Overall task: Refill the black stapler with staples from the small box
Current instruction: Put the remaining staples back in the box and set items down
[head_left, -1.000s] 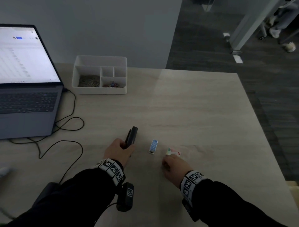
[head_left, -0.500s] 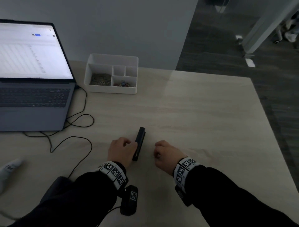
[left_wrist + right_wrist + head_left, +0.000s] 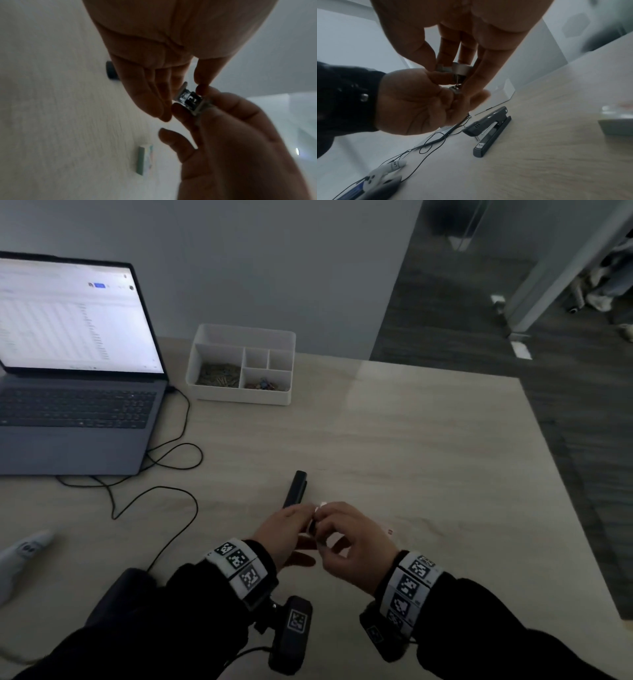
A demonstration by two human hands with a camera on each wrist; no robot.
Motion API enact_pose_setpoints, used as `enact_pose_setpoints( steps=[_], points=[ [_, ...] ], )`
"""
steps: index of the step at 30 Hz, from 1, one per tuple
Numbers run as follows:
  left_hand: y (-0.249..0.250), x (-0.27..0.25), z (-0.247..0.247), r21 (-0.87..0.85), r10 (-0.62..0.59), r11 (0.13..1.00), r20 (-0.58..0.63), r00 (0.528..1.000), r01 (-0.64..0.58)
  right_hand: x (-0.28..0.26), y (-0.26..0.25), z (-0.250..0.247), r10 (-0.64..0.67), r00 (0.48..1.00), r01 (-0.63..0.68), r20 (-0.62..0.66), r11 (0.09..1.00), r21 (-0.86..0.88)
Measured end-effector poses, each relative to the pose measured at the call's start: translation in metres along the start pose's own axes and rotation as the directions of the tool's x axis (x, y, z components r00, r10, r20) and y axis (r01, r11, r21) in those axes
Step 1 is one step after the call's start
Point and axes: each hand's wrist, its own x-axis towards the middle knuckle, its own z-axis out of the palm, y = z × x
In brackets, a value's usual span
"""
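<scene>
Both my hands are raised together above the worktop (image 3: 394,440), working on the small box of staples (image 3: 189,99). My right hand (image 3: 356,537) pinches the box between its curled fingers and thumb, and my left hand (image 3: 286,530) meets it from the other side, thumb and forefinger closing on its near end; in the left wrist view the box's end shows open, with something dark and shiny inside. The black stapler (image 3: 488,129) lies flat on the worktop just beyond my hands, touched by neither, its top arm down on its base. A second small box-like piece (image 3: 145,159) lies on the worktop near my right hand. Farther off to my left sit an open laptop (image 3: 75,392), its black cable (image 3: 164,501) looping forward, and a white divided tray (image 3: 239,402) by the wall.
</scene>
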Motion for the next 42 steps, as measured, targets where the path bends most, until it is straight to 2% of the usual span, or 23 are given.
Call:
enact_pose_setpoints(
  steps=[2, 6, 11, 16, 20, 25, 28, 31, 37, 39, 42],
  points=[
    [-0.002, -0.004, 0.002, -0.101, -0.036, 0.994, 0.076, 0.996, 0.044, -0.004, -0.004, -0.002, -0.018, 1.000, 0.018, -0.002, 1.000, 0.012],
    [-0.007, -0.010, 0.004, -0.140, -0.019, 0.990, 0.098, 0.995, 0.033, -0.011, -0.008, -0.007, 0.044, 0.999, -0.043, -0.009, 0.997, 0.065],
    [-0.012, -0.017, 0.009, -0.111, 0.045, 0.994, 0.176, 0.983, -0.026, -0.013, -0.011, -0.015, 0.245, 0.968, -0.223, -0.052, 0.937, 0.269],
    [-0.011, -0.018, 0.011, -0.117, 0.029, 0.993, 0.208, 0.978, -0.005, -0.018, -0.009, -0.020, 0.334, 0.942, -0.310, -0.014, 0.887, 0.342],
    [-0.013, -0.019, 0.009, -0.089, -0.019, 0.995, 0.142, 0.990, 0.032, -0.019, -0.012, -0.025, 0.448, 0.892, -0.418, 0.052, 0.777, 0.472],
    [-0.013, -0.020, 0.008, -0.036, -0.026, 0.999, 0.022, 0.999, 0.027, -0.013, -0.014, -0.030, 0.618, 0.782, -0.473, 0.080, 0.505, 0.722],
    [-0.014, -0.021, 0.010, 0.003, -0.058, 0.998, 0.041, 0.997, 0.058, -0.013, -0.013, -0.032, 0.667, 0.738, -0.506, 0.105, 0.444, 0.739],
    [-0.016, -0.024, 0.010, -0.039, -0.108, 0.993, 0.088, 0.990, 0.112, -0.012, -0.012, -0.032, 0.728, 0.684, -0.521, 0.056, 0.433, 0.736],
    [-0.017, -0.028, 0.010, -0.102, -0.135, 0.984, 0.093, 0.987, 0.144, -0.008, -0.008, -0.038, 0.796, 0.586, -0.463, -0.154, 0.484, 0.742],
    [-0.016, -0.029, 0.010, -0.145, -0.133, 0.978, 0.106, 0.985, 0.148, -0.007, -0.010, -0.039, 0.792, 0.586, -0.445, -0.172, 0.492, 0.749],
    [-0.015, -0.031, 0.011, -0.213, -0.116, 0.967, 0.133, 0.984, 0.143, -0.008, -0.019, -0.036, 0.736, 0.661, -0.500, -0.147, 0.578, 0.645]
  ],
)
